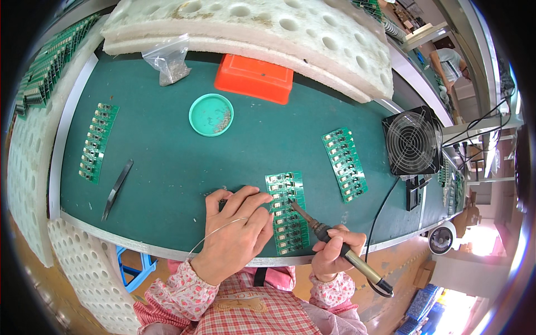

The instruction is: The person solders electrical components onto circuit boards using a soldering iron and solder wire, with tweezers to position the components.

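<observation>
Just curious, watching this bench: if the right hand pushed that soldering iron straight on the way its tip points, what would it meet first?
Probably the green circuit board: the soldering iron in the right hand already points onto it.

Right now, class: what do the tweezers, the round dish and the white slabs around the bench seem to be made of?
Tweezers: probably metal, thin, grey with a dull sheen. Round dish: likely plastic, smooth, even mint green, moulded rim. White slabs: apparently foam, thick, matt, with round dimples and yellowish stains.

Bright, even light, glare at lower right, fisheye bending and dark corners.
</observation>
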The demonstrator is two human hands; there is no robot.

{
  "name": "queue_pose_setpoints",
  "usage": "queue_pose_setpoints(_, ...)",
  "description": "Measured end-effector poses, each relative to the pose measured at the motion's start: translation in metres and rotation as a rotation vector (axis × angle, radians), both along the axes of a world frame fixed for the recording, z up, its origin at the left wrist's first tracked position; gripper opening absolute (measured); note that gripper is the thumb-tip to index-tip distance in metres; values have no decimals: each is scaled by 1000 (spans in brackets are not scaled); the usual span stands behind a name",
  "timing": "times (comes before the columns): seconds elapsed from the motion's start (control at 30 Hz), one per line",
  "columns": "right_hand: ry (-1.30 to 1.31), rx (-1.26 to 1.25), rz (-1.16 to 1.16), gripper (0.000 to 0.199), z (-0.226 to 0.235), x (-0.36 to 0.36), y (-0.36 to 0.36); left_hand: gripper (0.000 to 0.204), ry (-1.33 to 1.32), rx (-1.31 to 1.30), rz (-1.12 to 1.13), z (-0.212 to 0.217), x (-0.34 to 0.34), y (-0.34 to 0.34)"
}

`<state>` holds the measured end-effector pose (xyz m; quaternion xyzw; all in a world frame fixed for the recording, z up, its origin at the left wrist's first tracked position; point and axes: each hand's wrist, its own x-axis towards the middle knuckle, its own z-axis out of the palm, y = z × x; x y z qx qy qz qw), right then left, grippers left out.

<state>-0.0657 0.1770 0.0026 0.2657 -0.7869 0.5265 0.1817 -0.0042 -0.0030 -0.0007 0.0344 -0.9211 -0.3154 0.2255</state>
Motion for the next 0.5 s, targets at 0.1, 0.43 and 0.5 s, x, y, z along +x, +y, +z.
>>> queue_pose_setpoints(0.1, -38, 5, -25, 28, 7, -3, 4, 11, -2, -11, -10, 1, 0, -2)
queue_pose_setpoints(0.43, 46, 189, 194, 18, 25, -26, 5, 9, -24, 32, -34, 5, -9, -9)
queue_pose_setpoints(0.5, 84, 209, 221, 24, 27, -30, -1, 8, -23, 33, -29, 3, -8, -10)
